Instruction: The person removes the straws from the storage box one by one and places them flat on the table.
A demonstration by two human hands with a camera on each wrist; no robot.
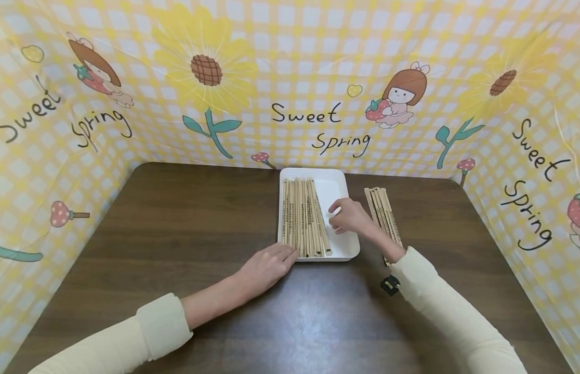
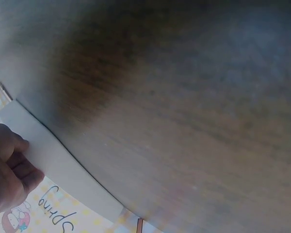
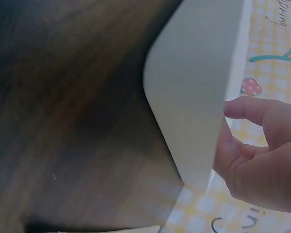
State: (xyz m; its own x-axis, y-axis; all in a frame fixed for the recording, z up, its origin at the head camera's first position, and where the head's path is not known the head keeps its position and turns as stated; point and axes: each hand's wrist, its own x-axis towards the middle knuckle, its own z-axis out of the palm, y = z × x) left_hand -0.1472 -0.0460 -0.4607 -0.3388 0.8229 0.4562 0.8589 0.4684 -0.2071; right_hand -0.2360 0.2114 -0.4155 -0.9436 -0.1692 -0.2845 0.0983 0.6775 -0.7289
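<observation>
A white tray holds a row of slim tan paper-wrapped chopsticks with dark printing, lying lengthwise on its left side. My left hand grips the tray's near left corner, its fingers bent at the rim; in the left wrist view, the left hand lies against the white side wall. Over the tray's right part hovers my right hand, thumb and fingers curved and apart, with nothing showing between them. The right wrist view has the right hand beside the tray's wall.
More wrapped chopsticks lie on the brown table right of the tray, partly hidden under my right forearm. A small black object shows beside the right cuff. A yellow checked printed cloth encloses the table's back and sides.
</observation>
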